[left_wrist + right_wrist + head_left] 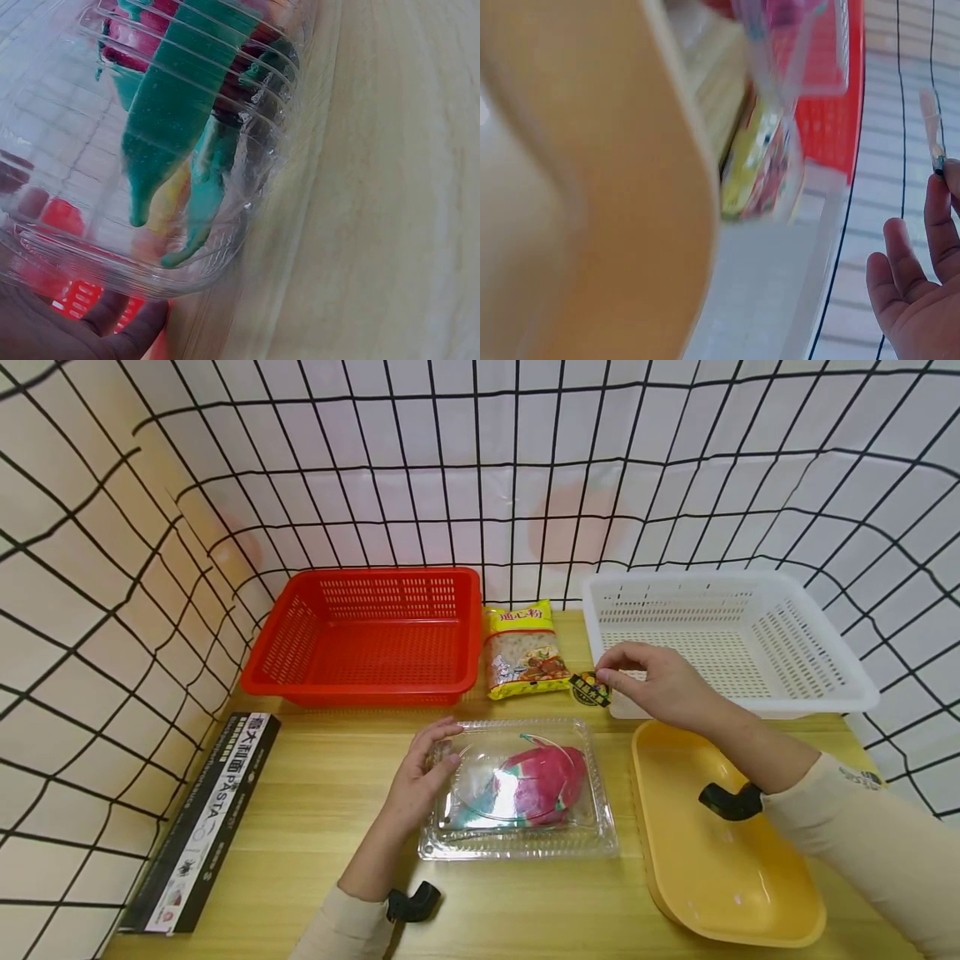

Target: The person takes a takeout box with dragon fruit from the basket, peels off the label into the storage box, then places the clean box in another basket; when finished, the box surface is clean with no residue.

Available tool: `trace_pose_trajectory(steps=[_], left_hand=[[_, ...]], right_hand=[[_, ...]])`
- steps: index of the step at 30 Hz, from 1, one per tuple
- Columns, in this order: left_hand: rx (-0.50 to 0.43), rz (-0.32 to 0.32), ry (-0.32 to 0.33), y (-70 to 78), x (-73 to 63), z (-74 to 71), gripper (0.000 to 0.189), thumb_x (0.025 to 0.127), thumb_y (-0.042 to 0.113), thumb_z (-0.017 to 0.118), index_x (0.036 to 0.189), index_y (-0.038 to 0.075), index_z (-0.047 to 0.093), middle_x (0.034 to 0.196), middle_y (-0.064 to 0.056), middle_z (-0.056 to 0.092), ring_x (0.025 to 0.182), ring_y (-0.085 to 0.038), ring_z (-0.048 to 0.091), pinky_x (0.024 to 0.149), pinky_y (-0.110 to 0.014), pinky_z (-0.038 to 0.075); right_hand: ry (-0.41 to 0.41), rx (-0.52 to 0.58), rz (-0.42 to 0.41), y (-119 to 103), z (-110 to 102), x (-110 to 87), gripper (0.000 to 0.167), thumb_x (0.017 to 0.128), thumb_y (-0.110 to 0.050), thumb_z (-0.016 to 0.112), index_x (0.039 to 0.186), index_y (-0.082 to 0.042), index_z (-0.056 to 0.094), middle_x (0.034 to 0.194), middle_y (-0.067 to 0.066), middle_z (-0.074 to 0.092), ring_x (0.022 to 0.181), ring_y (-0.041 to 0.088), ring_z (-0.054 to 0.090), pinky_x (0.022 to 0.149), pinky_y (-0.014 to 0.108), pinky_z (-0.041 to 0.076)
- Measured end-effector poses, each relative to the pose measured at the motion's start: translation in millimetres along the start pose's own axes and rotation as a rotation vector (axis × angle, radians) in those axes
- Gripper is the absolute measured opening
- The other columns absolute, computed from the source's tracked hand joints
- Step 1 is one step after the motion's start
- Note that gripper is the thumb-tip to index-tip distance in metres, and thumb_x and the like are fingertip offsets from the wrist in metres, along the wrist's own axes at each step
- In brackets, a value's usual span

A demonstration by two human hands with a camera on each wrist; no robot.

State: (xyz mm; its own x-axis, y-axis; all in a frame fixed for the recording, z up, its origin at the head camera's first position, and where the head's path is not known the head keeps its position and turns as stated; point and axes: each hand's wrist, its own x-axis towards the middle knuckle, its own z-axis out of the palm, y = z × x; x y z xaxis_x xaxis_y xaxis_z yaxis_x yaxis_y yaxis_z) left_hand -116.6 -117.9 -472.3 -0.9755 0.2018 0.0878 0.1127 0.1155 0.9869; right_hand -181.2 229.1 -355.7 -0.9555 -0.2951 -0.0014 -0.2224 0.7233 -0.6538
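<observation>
Between thumb and finger my right hand [663, 681] pinches a round black sticker with gold lettering [590, 690]. In the right wrist view the sticker [933, 131] appears nearly edge-on, and the other fingers of that hand [922, 300] are spread. A clear plastic clamshell box [450, 839] lies in front of me with a pink and green dragon fruit [551, 781] inside. My left hand [420, 777] rests on the box's left side, thumb and fingers touching the lid. Part of that hand [97, 330] shows beside the box in the left wrist view.
A red basket [360, 697] stands at the back left, a white basket [817, 697] at the back right. A yellow pasta packet [525, 652] lies between them. A yellow tray [660, 893] is under my right forearm. A long black pasta box [202, 827] lies left, near the wire grid [517, 468].
</observation>
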Motion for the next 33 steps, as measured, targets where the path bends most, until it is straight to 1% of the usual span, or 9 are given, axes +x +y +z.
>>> trace_pose_trajectory(steps=[4,7,13,16,19,23,26,28,33], left_hand=[[-0.002,-0.003,0.001,-0.8,-0.1,-0.3,0.038,0.099,0.009,0.060,0.137,0.009,0.057,0.160,-0.015,0.039,0.151,-0.040,0.031,0.119,-0.072,0.020],[-0.001,-0.001,0.003,-1.8,-0.2,-0.2,0.038,0.099,0.009,0.060,0.137,0.010,0.057,0.160,-0.013,0.039,0.152,-0.040,0.030,0.119,-0.072,0.019],[0.006,0.022,0.002,-2.8,0.1,0.1,0.038,0.099,0.009,0.060,0.137,0.009,0.057,0.160,-0.014,0.039,0.152,-0.041,0.029,0.119,-0.073,0.019],[0.006,0.026,0.001,-2.3,-0.2,0.0,0.038,0.098,0.009,0.060,0.137,0.008,0.057,0.159,-0.015,0.039,0.152,-0.041,0.029,0.119,-0.073,0.018],[0.006,0.025,-0.001,-2.4,-0.2,-0.1,0.038,0.099,0.009,0.060,0.136,0.008,0.057,0.159,-0.016,0.039,0.152,-0.041,0.029,0.119,-0.073,0.018],[0.004,0.016,-0.004,-3.2,0.0,-0.4,0.038,0.099,0.009,0.059,0.136,0.008,0.057,0.160,-0.015,0.039,0.152,-0.041,0.029,0.119,-0.073,0.018],[0.002,0.006,-0.004,-2.9,-0.3,-0.5,0.037,0.099,0.009,0.059,0.137,0.009,0.057,0.160,-0.013,0.039,0.152,-0.040,0.028,0.119,-0.073,0.018],[0.000,0.002,-0.004,-2.6,-0.3,-0.7,0.038,0.099,0.009,0.059,0.137,0.009,0.057,0.160,-0.012,0.039,0.152,-0.040,0.030,0.119,-0.073,0.018],[-0.012,0.000,-0.002,-1.7,-0.1,-0.3,0.038,0.099,0.008,0.059,0.137,0.008,0.056,0.159,-0.013,0.038,0.147,-0.040,0.035,0.118,-0.075,0.018]], right_hand=[[0.034,-0.017,0.049,14.4,-11.1,-2.1,0.026,0.103,-0.037,0.060,0.114,-0.015,0.069,0.119,0.010,0.072,0.125,0.037,0.060,0.099,0.057,0.050],[0.066,-0.045,0.074,25.8,-19.7,-3.5,0.028,0.103,-0.039,0.060,0.114,-0.015,0.069,0.115,0.010,0.073,0.121,0.035,0.062,0.091,0.047,0.053],[0.136,-0.094,0.123,55.2,-37.1,-7.3,0.032,0.102,-0.041,0.061,0.114,-0.013,0.069,0.110,0.012,0.075,0.115,0.035,0.065,0.080,0.032,0.048],[0.159,-0.120,0.156,72.9,-45.1,-9.3,0.037,0.102,-0.045,0.060,0.116,-0.011,0.068,0.112,0.015,0.073,0.115,0.037,0.064,0.080,0.033,0.048],[0.169,-0.146,0.196,90.1,-52.5,-11.3,0.043,0.102,-0.048,0.058,0.118,-0.009,0.066,0.117,0.019,0.071,0.115,0.039,0.062,0.082,0.038,0.048],[0.148,-0.176,0.244,109.7,-61.2,-16.0,0.049,0.103,-0.050,0.052,0.121,-0.006,0.063,0.123,0.025,0.067,0.118,0.045,0.059,0.085,0.048,0.050],[0.124,-0.203,0.265,120.7,-66.9,-20.0,0.050,0.105,-0.051,0.048,0.122,-0.005,0.061,0.126,0.027,0.065,0.121,0.049,0.057,0.084,0.051,0.050],[0.121,-0.218,0.271,125.9,-69.8,-22.5,0.050,0.105,-0.050,0.047,0.122,-0.005,0.061,0.126,0.028,0.065,0.120,0.049,0.057,0.082,0.050,0.050],[0.133,-0.224,0.275,136.2,-73.5,-28.8,0.050,0.105,-0.049,0.049,0.120,-0.003,0.062,0.121,0.028,0.065,0.110,0.043,0.059,0.075,0.041,0.048]])
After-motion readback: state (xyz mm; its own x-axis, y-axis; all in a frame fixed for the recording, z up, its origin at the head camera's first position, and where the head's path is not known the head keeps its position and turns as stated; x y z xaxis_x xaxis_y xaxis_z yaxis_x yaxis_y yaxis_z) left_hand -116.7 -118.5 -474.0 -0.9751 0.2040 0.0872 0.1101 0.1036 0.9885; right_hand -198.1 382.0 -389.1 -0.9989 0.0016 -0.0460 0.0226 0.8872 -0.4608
